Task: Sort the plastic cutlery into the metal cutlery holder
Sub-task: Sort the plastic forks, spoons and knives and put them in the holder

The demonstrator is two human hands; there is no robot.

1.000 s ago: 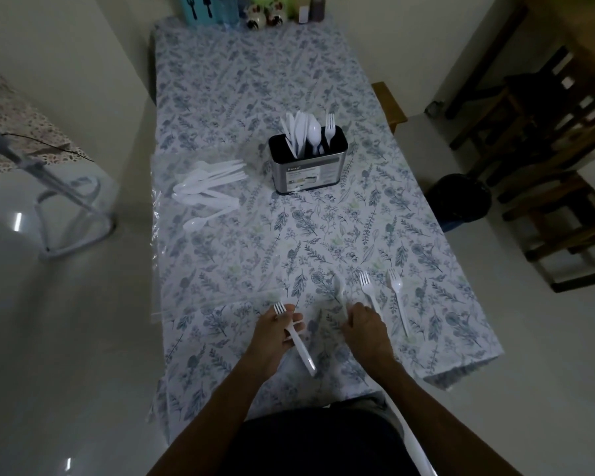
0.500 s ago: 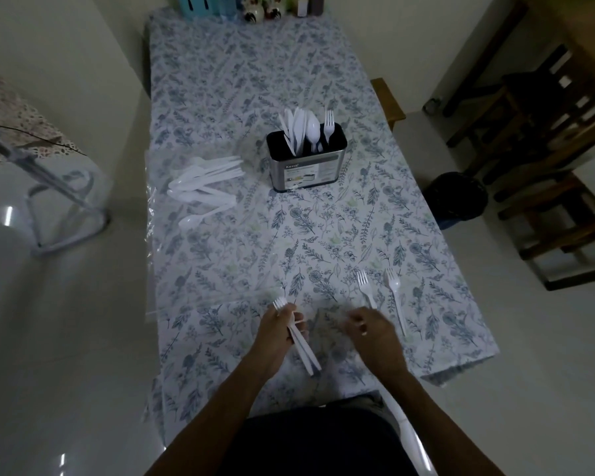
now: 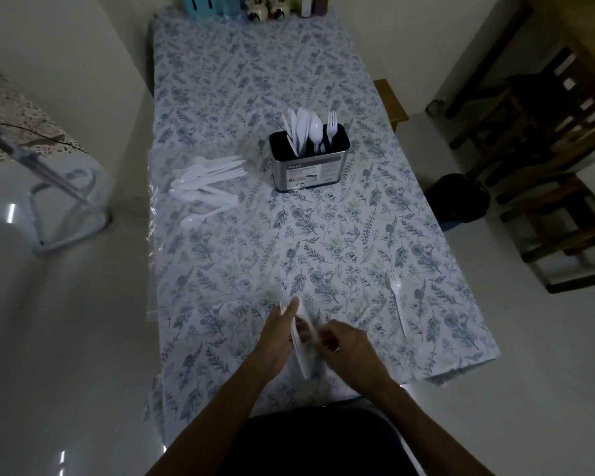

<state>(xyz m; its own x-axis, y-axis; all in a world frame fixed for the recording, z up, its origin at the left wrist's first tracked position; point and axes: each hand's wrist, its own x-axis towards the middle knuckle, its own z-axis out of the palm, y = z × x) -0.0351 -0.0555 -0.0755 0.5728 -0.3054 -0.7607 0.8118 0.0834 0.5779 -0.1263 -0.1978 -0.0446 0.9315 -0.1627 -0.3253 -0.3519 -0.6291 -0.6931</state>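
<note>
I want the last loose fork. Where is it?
In the head view the lone white fork lies on the tablecloth near its front right corner, right of the right hand, tines pointing away.

Your cutlery holder (image 3: 309,165) stands mid-table (image 3: 323,46), with knives, a spoon and a fork upright inside. To its left lies a pile of loose cutlery (image 3: 205,183). Near the front edge, a single fork (image 3: 397,300) lies right of your hands.
</note>
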